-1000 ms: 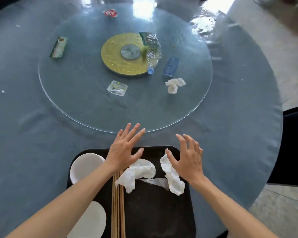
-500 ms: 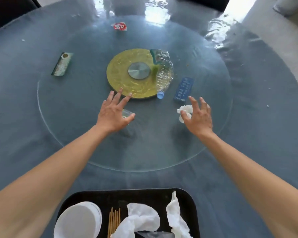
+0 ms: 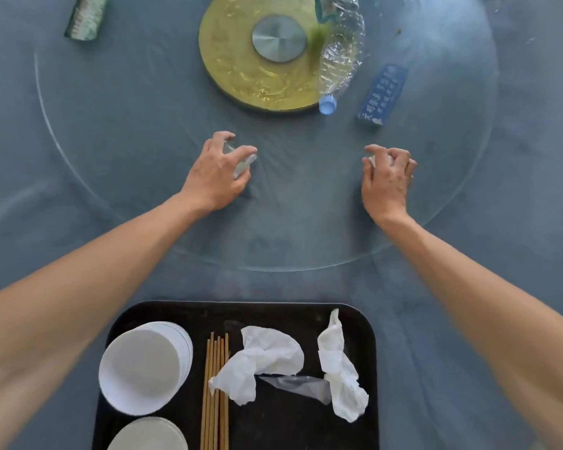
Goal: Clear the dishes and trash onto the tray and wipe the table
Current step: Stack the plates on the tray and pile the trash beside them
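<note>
We have both hands out on the glass turntable (image 3: 117, 177), each closing on a piece of trash. Our left hand (image 3: 220, 172) pinches a small clear packet (image 3: 242, 164) between thumb and fingers; our right hand (image 3: 387, 177) curls round a crumpled tissue (image 3: 372, 160). The tray (image 3: 368, 339) sits on the worktop (image 3: 501, 287) near our body, already carrying plates (image 3: 143, 365), chopsticks (image 3: 215, 391) and used napkins (image 3: 264, 358).

The packet looks thin and slick, so a loose pinch could let it slide out on the way to the tray. Pressing sideways on the glass may spin the turntable and carry the bottle (image 3: 338, 56), blue wrapper (image 3: 382, 94) and green wrapper (image 3: 85, 17) out of easy reach. The bottle lies on its side, partly over the gold hub (image 3: 241, 66), and could roll if the glass turns. Dropping trash carelessly may knock the chopsticks off the tray's edge.
</note>
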### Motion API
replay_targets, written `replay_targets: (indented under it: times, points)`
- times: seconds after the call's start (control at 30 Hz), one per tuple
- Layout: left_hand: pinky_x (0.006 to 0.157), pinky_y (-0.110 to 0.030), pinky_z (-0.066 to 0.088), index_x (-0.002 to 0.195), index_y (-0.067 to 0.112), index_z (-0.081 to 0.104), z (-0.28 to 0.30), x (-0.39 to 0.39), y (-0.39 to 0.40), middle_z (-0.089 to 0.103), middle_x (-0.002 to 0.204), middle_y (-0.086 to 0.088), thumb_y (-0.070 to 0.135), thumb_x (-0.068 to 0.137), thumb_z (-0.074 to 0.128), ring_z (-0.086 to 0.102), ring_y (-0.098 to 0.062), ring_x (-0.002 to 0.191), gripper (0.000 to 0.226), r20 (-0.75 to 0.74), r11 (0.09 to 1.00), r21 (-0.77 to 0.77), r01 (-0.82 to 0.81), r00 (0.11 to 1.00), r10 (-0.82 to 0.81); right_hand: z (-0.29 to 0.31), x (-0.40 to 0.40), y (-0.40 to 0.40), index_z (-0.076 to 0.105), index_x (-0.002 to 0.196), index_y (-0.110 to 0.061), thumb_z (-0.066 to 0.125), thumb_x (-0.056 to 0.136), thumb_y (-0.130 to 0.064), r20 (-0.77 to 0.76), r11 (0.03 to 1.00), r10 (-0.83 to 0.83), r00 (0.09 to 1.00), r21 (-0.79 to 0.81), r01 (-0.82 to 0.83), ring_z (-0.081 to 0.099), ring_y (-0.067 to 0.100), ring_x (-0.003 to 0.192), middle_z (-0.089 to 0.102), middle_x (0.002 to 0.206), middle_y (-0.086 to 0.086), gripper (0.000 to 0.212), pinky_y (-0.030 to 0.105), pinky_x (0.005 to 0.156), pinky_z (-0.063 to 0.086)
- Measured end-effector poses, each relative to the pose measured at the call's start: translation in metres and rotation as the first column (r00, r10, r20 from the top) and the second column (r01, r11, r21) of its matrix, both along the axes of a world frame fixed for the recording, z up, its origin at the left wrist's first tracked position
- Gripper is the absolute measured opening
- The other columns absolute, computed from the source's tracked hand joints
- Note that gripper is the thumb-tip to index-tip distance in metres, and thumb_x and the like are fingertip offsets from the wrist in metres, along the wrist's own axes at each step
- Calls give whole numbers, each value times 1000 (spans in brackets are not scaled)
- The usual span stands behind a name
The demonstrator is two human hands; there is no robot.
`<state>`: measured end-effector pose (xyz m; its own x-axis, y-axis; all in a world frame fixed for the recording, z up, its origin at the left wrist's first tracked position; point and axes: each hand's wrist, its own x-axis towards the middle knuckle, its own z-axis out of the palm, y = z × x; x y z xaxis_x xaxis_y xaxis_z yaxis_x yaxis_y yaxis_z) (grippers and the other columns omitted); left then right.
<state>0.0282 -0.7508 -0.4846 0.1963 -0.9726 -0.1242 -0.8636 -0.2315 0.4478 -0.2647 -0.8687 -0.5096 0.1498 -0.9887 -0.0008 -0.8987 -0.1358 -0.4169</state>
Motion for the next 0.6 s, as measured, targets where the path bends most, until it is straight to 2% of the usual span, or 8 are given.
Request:
replay_targets:
  times: [0.2, 0.3, 0.37, 0.43, 0.6]
  points:
    - [103, -51, 48, 132, 13, 63, 26, -44, 60, 45, 140, -22, 17, 93, 64, 53, -38, 119, 40, -86, 995, -87, 47, 995, -55, 40, -18, 77, 67, 130, -10, 53, 104, -10, 134, 997, 69, 989, -52, -62, 49, 41, 116, 52, 125, 23, 29, 37, 103, 30]
    - [104, -48, 47, 127, 12, 64, 40, -72, 109, 47, 137, -21, 16, 90, 67, 55, -37, 118, 37, -147, 990, -123, 67, 985, -85, 61, -23, 136, 68, 126, -9, 57, 103, -9, 227, 990, 119, 966, -105, -98, 47, 32, 114, 53, 120, 21, 26, 37, 102, 31]
    - [105, -45, 48, 126, 14, 64, 46, -90, 148, 45, 139, -17, 18, 91, 68, 53, -33, 123, 36, -185, 991, -103, 84, 977, -102, 69, -25, 183, 68, 125, -11, 57, 103, -12, 274, 986, 153, 950, -113, -127, 44, 26, 114, 53, 122, 17, 25, 33, 101, 31]
    - [106, -41, 48, 130, 17, 61, 48, -108, 186, 43, 143, -14, 23, 92, 68, 49, -29, 128, 39, -202, 992, -52, 113, 972, -121, 71, -25, 230, 67, 127, -13, 57, 103, -15, 306, 981, 191, 933, -86, -172, 45, 28, 115, 53, 126, 14, 26, 27, 102, 29]
    - [112, -41, 43, 136, 18, 57, 35, -142, 259, 41, 149, -11, 29, 91, 70, 39, -28, 140, 48, -162, 990, 27, 141, 978, -135, 58, -24, 325, 63, 134, -17, 58, 104, -18, 314, 944, 300, 901, 39, -328, 42, 19, 124, 53, 135, 9, 29, 10, 109, 20]
